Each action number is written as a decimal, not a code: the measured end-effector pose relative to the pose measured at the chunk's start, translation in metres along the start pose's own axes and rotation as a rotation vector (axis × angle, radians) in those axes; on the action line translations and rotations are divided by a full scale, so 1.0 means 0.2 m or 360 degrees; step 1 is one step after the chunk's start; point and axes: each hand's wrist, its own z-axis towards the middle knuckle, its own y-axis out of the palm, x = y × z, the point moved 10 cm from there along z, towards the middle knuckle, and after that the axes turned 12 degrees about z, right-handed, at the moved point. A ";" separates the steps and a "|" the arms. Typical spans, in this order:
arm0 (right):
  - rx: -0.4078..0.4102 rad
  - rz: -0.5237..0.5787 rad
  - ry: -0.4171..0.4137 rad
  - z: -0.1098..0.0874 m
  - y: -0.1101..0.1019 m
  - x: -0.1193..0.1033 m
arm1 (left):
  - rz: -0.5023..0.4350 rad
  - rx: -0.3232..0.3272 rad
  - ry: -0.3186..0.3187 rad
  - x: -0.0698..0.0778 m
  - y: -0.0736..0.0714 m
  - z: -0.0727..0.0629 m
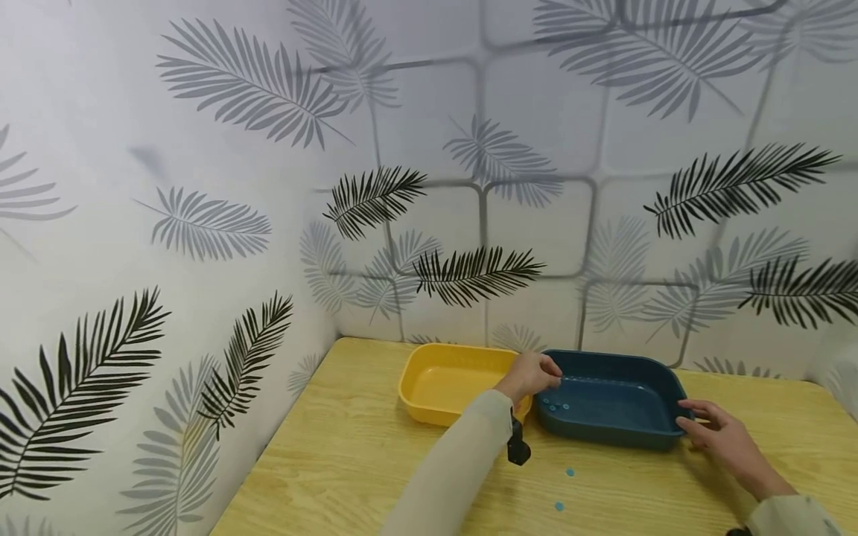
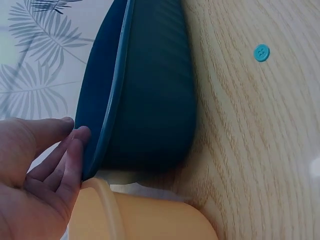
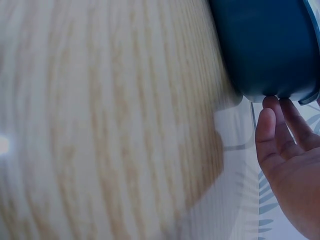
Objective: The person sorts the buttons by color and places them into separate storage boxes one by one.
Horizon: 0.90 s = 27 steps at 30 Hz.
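Note:
Two oblong plastic basins stand side by side, a yellow basin and a dark blue basin. My left hand hovers at the blue basin's left end, thumb and fingertips close together over its inside; nothing shows between them. In the left wrist view those fingers overlap the blue rim. Several small blue buttons lie inside the blue basin's left corner, below this hand. At the other end, my right hand touches the blue basin's outer wall with extended fingertips; its thumb is mostly hidden in the right wrist view.
Two loose blue buttons lie on the wooden table in front of the blue basin, a nearer button and a farther button. Behind the basins rises a wall with leaf patterns. Another wall bounds the left side.

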 end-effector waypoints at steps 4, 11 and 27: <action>0.0001 -0.0009 -0.0004 0.00 0.00 0.00 | 0.0084 -0.0049 0.0126 0.02 -0.02 -0.02; -0.0009 -0.0013 0.0005 0.00 0.00 0.01 | 0.0087 -0.0233 0.0293 0.06 -0.03 -0.16; -0.0007 0.0005 -0.0016 0.00 0.00 0.00 | 0.0131 -0.0718 0.0649 0.12 0.13 -0.51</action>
